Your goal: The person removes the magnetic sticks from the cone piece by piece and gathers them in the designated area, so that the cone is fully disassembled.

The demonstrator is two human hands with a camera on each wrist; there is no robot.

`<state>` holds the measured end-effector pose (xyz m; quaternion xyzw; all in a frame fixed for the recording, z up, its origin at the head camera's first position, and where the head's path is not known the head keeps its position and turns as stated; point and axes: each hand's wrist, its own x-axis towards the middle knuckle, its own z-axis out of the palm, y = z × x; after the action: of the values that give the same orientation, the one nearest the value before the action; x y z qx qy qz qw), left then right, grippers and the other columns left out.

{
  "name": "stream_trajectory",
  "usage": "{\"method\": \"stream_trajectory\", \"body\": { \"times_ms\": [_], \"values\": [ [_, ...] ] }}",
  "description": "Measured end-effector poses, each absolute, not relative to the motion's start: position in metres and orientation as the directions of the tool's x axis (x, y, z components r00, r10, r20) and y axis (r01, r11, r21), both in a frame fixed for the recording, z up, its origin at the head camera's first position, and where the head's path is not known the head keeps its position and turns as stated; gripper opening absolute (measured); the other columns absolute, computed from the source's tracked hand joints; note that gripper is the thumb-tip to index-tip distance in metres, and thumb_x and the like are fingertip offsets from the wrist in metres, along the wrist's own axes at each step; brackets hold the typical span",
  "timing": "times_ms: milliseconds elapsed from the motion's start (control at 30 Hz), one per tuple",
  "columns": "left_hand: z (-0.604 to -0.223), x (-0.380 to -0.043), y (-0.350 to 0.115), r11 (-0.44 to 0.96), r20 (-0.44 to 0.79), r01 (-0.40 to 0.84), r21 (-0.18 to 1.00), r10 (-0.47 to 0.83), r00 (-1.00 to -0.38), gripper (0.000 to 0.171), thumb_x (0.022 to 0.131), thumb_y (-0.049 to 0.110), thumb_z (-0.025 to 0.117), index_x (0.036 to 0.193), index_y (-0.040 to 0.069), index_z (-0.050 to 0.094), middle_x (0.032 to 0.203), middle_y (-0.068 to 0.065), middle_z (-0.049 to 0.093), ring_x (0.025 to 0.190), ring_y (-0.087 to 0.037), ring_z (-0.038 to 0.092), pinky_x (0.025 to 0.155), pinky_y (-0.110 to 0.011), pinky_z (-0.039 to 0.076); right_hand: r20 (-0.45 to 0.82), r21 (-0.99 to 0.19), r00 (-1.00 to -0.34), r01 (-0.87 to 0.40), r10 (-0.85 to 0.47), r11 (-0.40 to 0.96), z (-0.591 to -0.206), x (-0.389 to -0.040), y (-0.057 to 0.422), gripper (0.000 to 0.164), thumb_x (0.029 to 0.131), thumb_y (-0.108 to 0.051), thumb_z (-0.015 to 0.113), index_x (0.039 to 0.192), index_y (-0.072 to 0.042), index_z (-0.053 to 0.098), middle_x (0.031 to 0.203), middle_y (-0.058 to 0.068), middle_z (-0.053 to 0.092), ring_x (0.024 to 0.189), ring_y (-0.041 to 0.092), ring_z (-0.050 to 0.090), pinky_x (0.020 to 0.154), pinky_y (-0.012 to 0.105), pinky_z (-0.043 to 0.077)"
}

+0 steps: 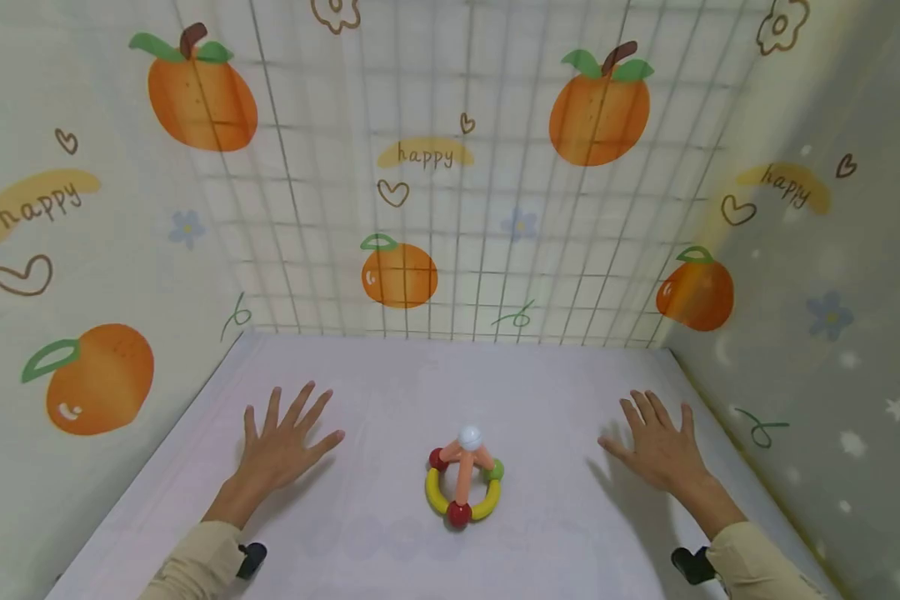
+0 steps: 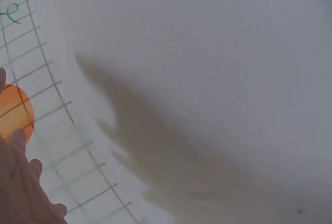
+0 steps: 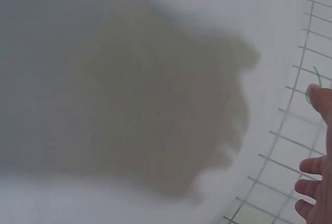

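Note:
Between the two hands, on the white table, stands a small toy frame [image 1: 459, 479] of rods and balls. Its base is a ring of yellow curved rods [image 1: 436, 492] joined by two red balls and a green ball [image 1: 494, 470]. Straight orange rods [image 1: 464, 477] rise from these to a pale blue ball [image 1: 469, 437] on top. To its left my left hand [image 1: 279, 450] hovers palm down with fingers spread, holding nothing. On the other side my right hand [image 1: 660, 450] is held likewise, its fingers straight and a shadow beneath. Both wrist views show fingers at the edge and hand shadows.
A white tabletop [image 1: 390, 392] spreads under the hands. Curtains printed with oranges hang at the left, right and back, with a wire grid [image 1: 487, 250] behind the back one. Black wrist cameras sit at the left sleeve [image 1: 202, 558] and right sleeve [image 1: 757, 562].

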<state>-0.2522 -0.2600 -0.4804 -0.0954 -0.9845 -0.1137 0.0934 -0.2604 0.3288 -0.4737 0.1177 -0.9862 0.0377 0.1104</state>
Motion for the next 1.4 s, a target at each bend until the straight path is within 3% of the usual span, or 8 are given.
{"method": "stream_trajectory", "body": {
  "times_ms": [200,333,467,567,700,867,1100,1400],
  "values": [
    [-0.481,-0.26,-0.252,0.931,0.237,0.258,0.26,0.197,-0.951,0.082,0.093,0.069,0.05,0.16,0.029,0.024,0.165,-0.008,0.017,0.148,-0.049,0.002,0.106,-0.075,-0.007,0.266,-0.105,-0.934,-0.272,-0.237,0.956,-0.473,-0.262,0.319,0.076,0.094,-0.055,0.061,0.142,0.003,0.047,0.148,0.026,0.039,0.139,0.044,0.028,0.105,0.075,0.01],
    [-0.477,-0.263,-0.231,0.895,0.266,0.298,0.333,0.214,-0.94,0.081,0.092,0.066,0.056,0.157,0.024,0.032,0.162,-0.011,0.026,0.146,-0.048,0.014,0.106,-0.074,0.003,0.323,-0.187,-0.91,-0.331,-0.26,0.925,-0.468,-0.257,0.296,0.06,0.093,-0.043,0.07,0.134,-0.002,0.055,0.14,0.021,0.049,0.132,0.041,0.038,0.097,0.071,0.026],
    [-0.466,-0.26,-0.202,0.837,0.24,0.321,0.444,0.234,-0.942,0.078,0.091,0.067,0.058,0.153,0.024,0.039,0.16,-0.007,0.032,0.143,-0.041,0.025,0.106,-0.07,0.014,0.368,-0.279,-0.882,-0.407,-0.294,0.87,-0.463,-0.251,0.268,0.053,0.091,-0.038,0.073,0.131,-0.006,0.059,0.136,0.016,0.054,0.126,0.038,0.045,0.092,0.065,0.031],
    [-0.456,-0.257,-0.18,0.758,0.194,0.324,0.567,0.259,-0.946,0.076,0.088,0.068,0.06,0.151,0.03,0.041,0.155,0.0,0.037,0.132,-0.031,0.041,0.102,-0.06,0.034,0.402,-0.328,-0.858,-0.461,-0.32,0.824,-0.457,-0.247,0.251,0.05,0.091,-0.036,0.075,0.13,-0.009,0.061,0.134,0.012,0.057,0.124,0.033,0.048,0.092,0.058,0.031],
    [-0.449,-0.255,-0.155,0.608,0.197,0.346,0.714,0.3,-0.933,0.069,0.087,0.064,0.066,0.147,0.037,0.044,0.142,0.007,0.048,0.104,-0.017,0.057,0.083,-0.039,0.051,0.431,-0.363,-0.833,-0.513,-0.347,0.778,-0.45,-0.245,0.231,0.046,0.09,-0.032,0.076,0.129,-0.012,0.063,0.131,0.006,0.059,0.121,0.026,0.05,0.093,0.05,0.031],
    [-0.453,-0.251,-0.13,0.463,0.262,0.41,0.786,0.352,-0.899,0.055,0.09,0.05,0.071,0.14,0.042,0.049,0.129,0.013,0.054,0.091,-0.009,0.062,0.081,-0.03,0.052,0.422,-0.428,-0.828,-0.541,-0.369,0.724,-0.446,-0.239,0.21,0.043,0.089,-0.03,0.078,0.127,-0.016,0.064,0.13,-0.001,0.059,0.114,0.019,0.054,0.093,0.045,0.032],
    [-0.46,-0.245,-0.097,0.334,0.292,0.469,0.817,0.461,-0.838,0.05,0.092,0.043,0.072,0.138,0.04,0.052,0.123,0.012,0.058,0.092,-0.013,0.064,0.079,-0.032,0.054,0.433,-0.491,-0.824,-0.555,-0.365,0.672,-0.443,-0.227,0.191,0.038,0.087,-0.031,0.08,0.121,-0.025,0.066,0.125,-0.014,0.059,0.107,0.011,0.054,0.091,0.042,0.037],
    [-0.461,-0.24,-0.088,0.286,0.266,0.418,0.862,0.448,-0.853,0.054,0.089,0.038,0.077,0.138,0.03,0.056,0.121,0.011,0.06,0.083,-0.016,0.066,0.074,-0.03,0.056,0.474,-0.504,-0.772,-0.632,-0.422,0.589,-0.45,-0.228,0.163,0.037,0.088,-0.034,0.079,0.122,-0.028,0.064,0.124,-0.017,0.058,0.106,0.009,0.055,0.089,0.039,0.037]
  ]
}}
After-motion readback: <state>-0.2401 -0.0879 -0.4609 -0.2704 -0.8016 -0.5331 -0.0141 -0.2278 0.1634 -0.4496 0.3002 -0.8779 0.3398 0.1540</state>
